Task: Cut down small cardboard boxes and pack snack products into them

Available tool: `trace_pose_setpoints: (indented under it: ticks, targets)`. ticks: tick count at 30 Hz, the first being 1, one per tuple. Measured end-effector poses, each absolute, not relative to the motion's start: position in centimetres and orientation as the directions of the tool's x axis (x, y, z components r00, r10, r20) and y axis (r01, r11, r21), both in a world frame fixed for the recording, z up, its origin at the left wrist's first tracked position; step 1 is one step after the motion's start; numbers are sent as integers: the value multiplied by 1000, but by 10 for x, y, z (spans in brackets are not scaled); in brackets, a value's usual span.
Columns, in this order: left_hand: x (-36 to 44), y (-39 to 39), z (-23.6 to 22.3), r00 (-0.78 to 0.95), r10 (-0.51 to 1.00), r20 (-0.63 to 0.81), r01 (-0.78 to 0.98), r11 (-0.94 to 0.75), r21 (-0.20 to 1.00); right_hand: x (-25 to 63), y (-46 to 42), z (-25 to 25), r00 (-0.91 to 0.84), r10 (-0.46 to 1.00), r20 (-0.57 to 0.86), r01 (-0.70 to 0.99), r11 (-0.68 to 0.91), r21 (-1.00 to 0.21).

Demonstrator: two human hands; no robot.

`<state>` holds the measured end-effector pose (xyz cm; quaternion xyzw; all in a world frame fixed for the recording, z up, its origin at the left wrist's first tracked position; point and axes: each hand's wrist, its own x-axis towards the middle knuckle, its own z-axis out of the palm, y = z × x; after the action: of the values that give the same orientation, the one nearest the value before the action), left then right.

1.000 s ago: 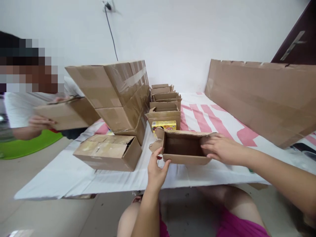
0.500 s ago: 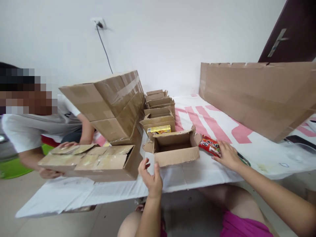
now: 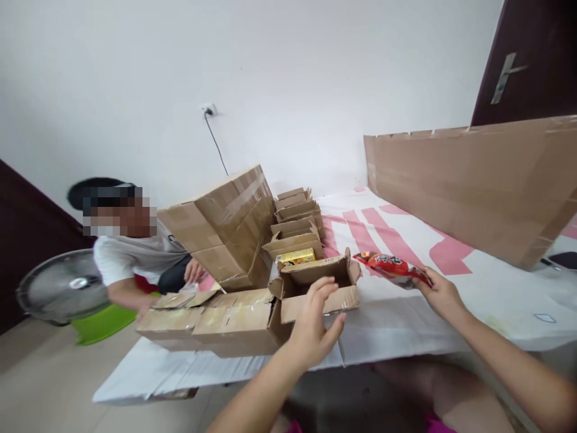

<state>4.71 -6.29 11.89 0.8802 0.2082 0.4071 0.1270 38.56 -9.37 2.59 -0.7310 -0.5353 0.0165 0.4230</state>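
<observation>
Between the thumb and fingers of my right hand (image 3: 435,294) is one end of a red snack packet (image 3: 387,266), held up off the cloth to the right of an open cardboard box (image 3: 321,305). My left hand (image 3: 318,322) hovers at the front of that box with fingers apart and nothing in it; it hides part of the box's front wall and opening. A yellow packet (image 3: 295,257) shows just behind the box.
Several small open boxes (image 3: 295,231) stand in a row behind. Stacked cartons (image 3: 225,225) and closed-top boxes (image 3: 234,322) are to the left, beside a seated co-worker (image 3: 135,258). A long cardboard panel (image 3: 464,186) borders the right side of the cloth-covered table (image 3: 406,325).
My right hand has lifted the red packet off the cloth. My left hand has moved right, in front of the open box. The view has shifted to the left and up.
</observation>
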Motion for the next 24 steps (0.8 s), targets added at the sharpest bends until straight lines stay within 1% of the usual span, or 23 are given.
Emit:
trace_pose_setpoints:
  ticks: [2, 4, 6, 7, 9, 11, 13, 15, 18, 21, 24]
  targets:
    - [64, -50, 149, 635, 469, 614, 335, -883, 328, 379, -90, 56, 429, 754, 498, 729, 36, -683]
    - [86, -31, 175, 631, 499, 594, 413, -864, 288, 368, -81, 90, 401, 714, 573, 691, 174, -701]
    - [109, -6, 196, 619, 540, 571, 458, -838, 297, 357, -64, 121, 347, 702, 622, 680, 268, -682]
    - [118, 7, 204, 600, 560, 572, 444, -827, 344, 352, -55, 133, 330, 705, 628, 677, 287, -678]
    - [130, 34, 216, 507, 656, 560, 372, -752, 544, 346, -35, 150, 313, 717, 623, 664, 303, -683]
    - [130, 57, 223, 408, 722, 559, 359, -690, 629, 343, -23, 156, 299, 734, 609, 641, 318, -698]
    - [118, 71, 228, 307, 769, 561, 352, -639, 684, 344, -21, 150, 275, 750, 602, 614, 345, -710]
    - [95, 75, 232, 201, 806, 557, 332, -591, 735, 346, -30, 134, 247, 770, 588, 581, 368, -726]
    - [51, 62, 236, 74, 838, 541, 307, -535, 787, 350, -52, 95, 256, 827, 500, 494, 333, -803]
    - [15, 37, 229, 53, 866, 496, 307, -487, 818, 343, -72, 58, 281, 863, 419, 413, 285, -865]
    - [-3, 16, 208, 90, 902, 422, 332, -426, 842, 324, -82, 42, 259, 884, 388, 320, 301, -899]
